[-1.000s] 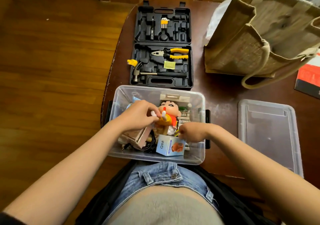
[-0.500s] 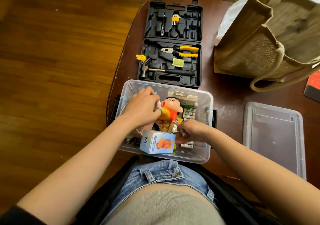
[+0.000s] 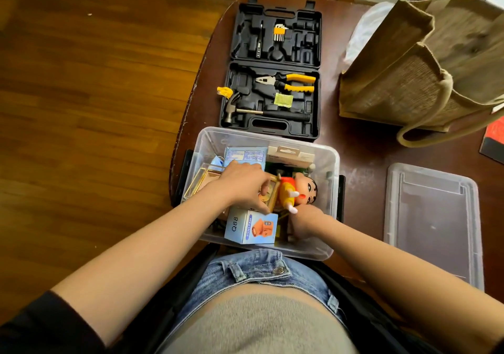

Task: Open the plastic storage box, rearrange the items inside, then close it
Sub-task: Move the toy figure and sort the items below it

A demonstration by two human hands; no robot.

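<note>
The clear plastic storage box (image 3: 331, 162) sits open at the near edge of the dark table (image 3: 362, 151), its lid (image 3: 433, 217) lying flat to the right. Both hands are inside it — the left hand (image 3: 242, 183) rests spread over a wooden piece, gripping nothing that I can tell, while the right hand (image 3: 305, 221) is curled beside the cartoon doll (image 3: 296, 191), which lies tilted; whether it grasps the doll is unclear. A blue Q88 mini fan carton (image 3: 249, 228) stands at the near wall.

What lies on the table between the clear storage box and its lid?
In the head view, nothing: between the storage box and the lid there is only bare, scuffed brown table.
</note>
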